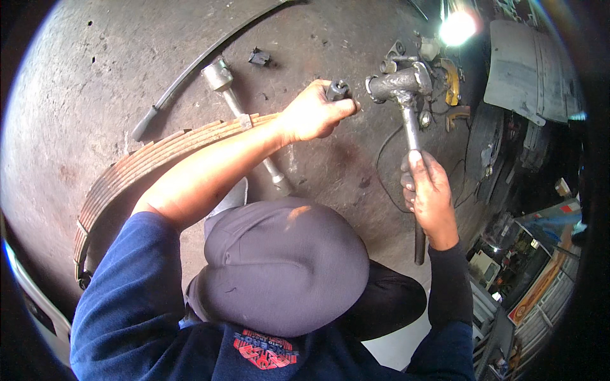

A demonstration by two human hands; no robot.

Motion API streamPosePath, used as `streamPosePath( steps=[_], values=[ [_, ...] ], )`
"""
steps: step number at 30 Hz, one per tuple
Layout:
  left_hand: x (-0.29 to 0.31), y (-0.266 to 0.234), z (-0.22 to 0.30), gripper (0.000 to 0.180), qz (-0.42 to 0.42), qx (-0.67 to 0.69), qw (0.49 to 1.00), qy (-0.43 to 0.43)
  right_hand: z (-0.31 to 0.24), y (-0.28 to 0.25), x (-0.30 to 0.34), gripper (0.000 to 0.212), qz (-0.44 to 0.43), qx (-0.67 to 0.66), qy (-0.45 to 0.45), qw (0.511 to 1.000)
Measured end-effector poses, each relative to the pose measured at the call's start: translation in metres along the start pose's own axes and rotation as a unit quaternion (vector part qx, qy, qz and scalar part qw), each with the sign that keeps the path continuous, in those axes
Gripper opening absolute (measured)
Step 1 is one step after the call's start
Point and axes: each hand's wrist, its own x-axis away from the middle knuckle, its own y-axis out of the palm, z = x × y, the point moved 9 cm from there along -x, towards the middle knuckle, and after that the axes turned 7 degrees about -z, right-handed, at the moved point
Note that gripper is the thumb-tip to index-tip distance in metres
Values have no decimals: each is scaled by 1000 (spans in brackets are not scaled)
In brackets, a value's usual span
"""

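Note:
My right hand (427, 190) is wrapped round the metal handle of a heavy hammer (397, 86). The hammer's thick head is raised at the far end, facing left toward my other hand. My left hand (316, 113) is closed round a short dark cylindrical metal piece (338, 90), seen nearly end on; its full shape is hidden by my fingers. A rusty leaf spring (136, 162) of several stacked leaves curves along the left, passing behind my left forearm. Its far end is hidden by my left hand, so I cannot tell whether the dark piece touches it.
A long socket wrench (218, 76) lies on the concrete floor beyond my left forearm. Farther left is a long bar with a dark grip (146, 124). A small black part (259, 57) lies nearby. A bright lamp (457, 28) and cluttered metal parts line the right side. My bent knee (286, 267) fills the near middle.

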Motion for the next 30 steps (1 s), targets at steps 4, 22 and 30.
streamPosePath(
  steps=[4, 22, 30],
  values=[
    [0, 3, -5, 28, 5, -42, 999, -27, -41, 5, 21, 30, -42, 76, -43, 995],
    [7, 16, 14, 35, 17, -203, 978, 50, -239, -5, 116, 43, -26, 217, -366, 905],
    [16, 30, 38, 30, 1, -263, 956, 131, -113, 36, 56, 37, 17, 514, -221, 828]
  ],
)
